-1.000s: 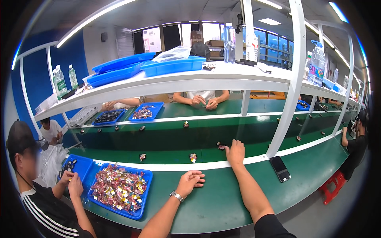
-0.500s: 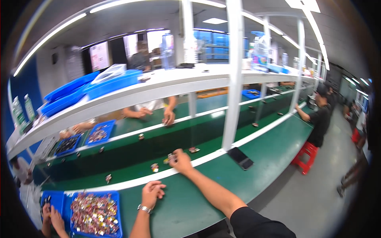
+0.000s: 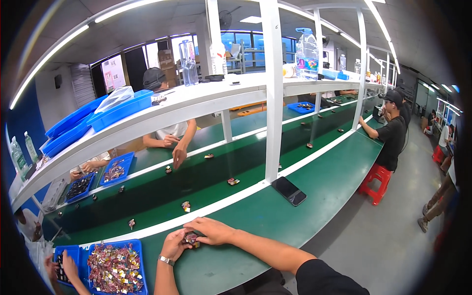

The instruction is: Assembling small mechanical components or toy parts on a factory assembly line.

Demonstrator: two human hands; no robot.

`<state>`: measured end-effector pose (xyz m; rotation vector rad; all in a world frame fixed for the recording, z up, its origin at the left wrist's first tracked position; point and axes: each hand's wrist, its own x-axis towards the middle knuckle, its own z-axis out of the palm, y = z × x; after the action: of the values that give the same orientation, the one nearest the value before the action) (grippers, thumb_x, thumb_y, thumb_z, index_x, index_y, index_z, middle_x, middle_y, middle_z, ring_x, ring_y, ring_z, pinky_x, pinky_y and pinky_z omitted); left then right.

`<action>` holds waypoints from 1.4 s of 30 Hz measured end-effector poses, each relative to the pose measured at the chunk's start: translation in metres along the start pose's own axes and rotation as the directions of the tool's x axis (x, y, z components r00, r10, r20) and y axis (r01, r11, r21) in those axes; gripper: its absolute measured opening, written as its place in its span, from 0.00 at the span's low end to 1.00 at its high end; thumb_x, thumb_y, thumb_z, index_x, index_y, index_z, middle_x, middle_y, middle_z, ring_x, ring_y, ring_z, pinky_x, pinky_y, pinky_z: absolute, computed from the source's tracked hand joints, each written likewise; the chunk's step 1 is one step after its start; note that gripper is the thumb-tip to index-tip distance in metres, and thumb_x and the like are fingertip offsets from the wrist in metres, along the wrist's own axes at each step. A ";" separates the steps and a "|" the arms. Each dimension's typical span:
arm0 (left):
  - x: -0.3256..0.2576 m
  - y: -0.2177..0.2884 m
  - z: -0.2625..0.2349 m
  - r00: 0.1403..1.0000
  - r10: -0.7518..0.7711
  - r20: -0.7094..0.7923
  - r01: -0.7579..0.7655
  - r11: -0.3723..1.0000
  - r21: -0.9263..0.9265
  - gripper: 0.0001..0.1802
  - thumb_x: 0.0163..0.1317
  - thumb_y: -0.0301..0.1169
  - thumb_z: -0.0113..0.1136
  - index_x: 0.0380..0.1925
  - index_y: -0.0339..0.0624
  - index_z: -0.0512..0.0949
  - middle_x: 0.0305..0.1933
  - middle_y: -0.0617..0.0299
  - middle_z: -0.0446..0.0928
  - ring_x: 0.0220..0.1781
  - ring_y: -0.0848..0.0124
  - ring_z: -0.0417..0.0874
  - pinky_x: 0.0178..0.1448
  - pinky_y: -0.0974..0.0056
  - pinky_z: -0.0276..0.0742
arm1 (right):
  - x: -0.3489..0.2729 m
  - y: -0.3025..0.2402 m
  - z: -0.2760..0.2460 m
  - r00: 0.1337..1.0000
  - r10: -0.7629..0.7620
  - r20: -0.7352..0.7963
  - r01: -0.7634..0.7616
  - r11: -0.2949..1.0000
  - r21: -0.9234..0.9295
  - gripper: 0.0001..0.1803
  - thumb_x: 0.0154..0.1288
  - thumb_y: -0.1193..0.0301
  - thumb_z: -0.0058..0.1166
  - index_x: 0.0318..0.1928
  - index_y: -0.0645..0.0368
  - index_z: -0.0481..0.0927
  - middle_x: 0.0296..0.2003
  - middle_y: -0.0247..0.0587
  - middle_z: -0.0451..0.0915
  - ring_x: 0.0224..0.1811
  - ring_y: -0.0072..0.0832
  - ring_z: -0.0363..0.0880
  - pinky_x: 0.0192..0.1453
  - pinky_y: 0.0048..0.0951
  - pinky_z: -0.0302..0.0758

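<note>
Both of my hands meet over the green worktop near its white front strip. My left hand (image 3: pixel 174 244), with a watch on its wrist, and my right hand (image 3: pixel 212 230) together grip a small dark and coloured part (image 3: pixel 191 239) between the fingertips. A blue tray (image 3: pixel 116 267) filled with several shiny small parts lies just left of my left hand. Beyond the strip, similar small parts (image 3: pixel 186 205) lie spaced along the dark conveyor belt (image 3: pixel 162 194).
A black phone (image 3: pixel 289 190) lies on the worktop beside a white post (image 3: pixel 273 93). Another person's hands (image 3: pixel 63 265) work at a tray at lower left. People sit across the belt and at the far right by a red stool (image 3: pixel 374 180). Blue bins and bottles stand on the shelf above.
My right hand has pulled back from the belt edge to meet my left hand, and both now hold a small part. The view has swung to the right.
</note>
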<state>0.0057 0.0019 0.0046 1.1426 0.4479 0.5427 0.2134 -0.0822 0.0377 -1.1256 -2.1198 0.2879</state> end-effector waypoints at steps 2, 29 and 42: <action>0.000 -0.001 0.003 0.998 0.034 -0.051 -0.035 0.999 -0.005 0.20 0.71 0.36 0.51 0.56 0.32 0.72 0.45 0.54 0.80 0.41 0.68 0.83 0.41 0.64 0.84 | 0.000 0.006 0.000 1.000 -0.010 0.006 0.010 1.000 -0.013 0.26 0.59 0.74 0.58 0.60 0.58 0.70 0.52 0.45 0.74 0.56 0.42 0.72 0.62 0.38 0.70; 0.000 -0.011 0.000 0.988 0.103 -0.112 -0.108 0.993 -0.038 0.17 0.66 0.18 0.49 0.55 0.39 0.66 0.52 0.51 0.77 0.55 0.63 0.80 0.62 0.54 0.79 | 0.007 0.010 0.028 0.989 0.083 -0.126 -0.088 0.995 -0.041 0.05 0.59 0.71 0.60 0.35 0.56 0.84 0.54 0.39 0.76 0.59 0.37 0.71 0.60 0.36 0.73; -0.003 -0.010 0.000 0.996 0.074 -0.047 -0.074 0.997 -0.003 0.18 0.65 0.18 0.53 0.54 0.40 0.67 0.54 0.54 0.76 0.56 0.65 0.80 0.62 0.56 0.78 | 0.005 0.007 0.027 0.991 0.097 -0.091 -0.092 0.994 0.060 0.06 0.59 0.71 0.59 0.35 0.58 0.84 0.54 0.39 0.77 0.60 0.37 0.70 0.58 0.35 0.74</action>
<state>0.0052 -0.0028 -0.0044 1.1478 0.4453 0.6358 0.1975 -0.0705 0.0174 -1.1860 -1.9681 0.3290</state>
